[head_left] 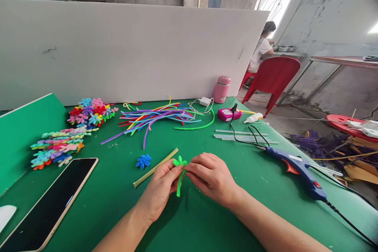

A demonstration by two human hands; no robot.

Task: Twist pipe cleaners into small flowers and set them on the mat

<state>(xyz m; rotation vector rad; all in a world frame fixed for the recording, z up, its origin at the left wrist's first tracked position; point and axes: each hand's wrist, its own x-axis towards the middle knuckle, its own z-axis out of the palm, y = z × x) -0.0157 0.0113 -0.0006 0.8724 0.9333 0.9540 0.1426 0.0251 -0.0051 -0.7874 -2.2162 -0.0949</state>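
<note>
Both hands meet at the front middle of the green table [206,224]. My left hand [161,189] and my right hand [211,177] each pinch a bright green pipe cleaner [179,173], bent into small loops at its top with a tail hanging down between the fingers. A finished blue pipe-cleaner flower [143,161] lies just left of my left hand. A pale yellow-green stick [155,167] lies slanted beside it.
Loose coloured pipe cleaners [159,118] are heaped at mid-table, with piles of finished flowers [67,134] at left. A phone [50,204] lies front left. A blue glue gun [298,169], glue sticks [242,134], a pink bottle [221,88] and a white board [118,51] stand beyond. A person sits far right.
</note>
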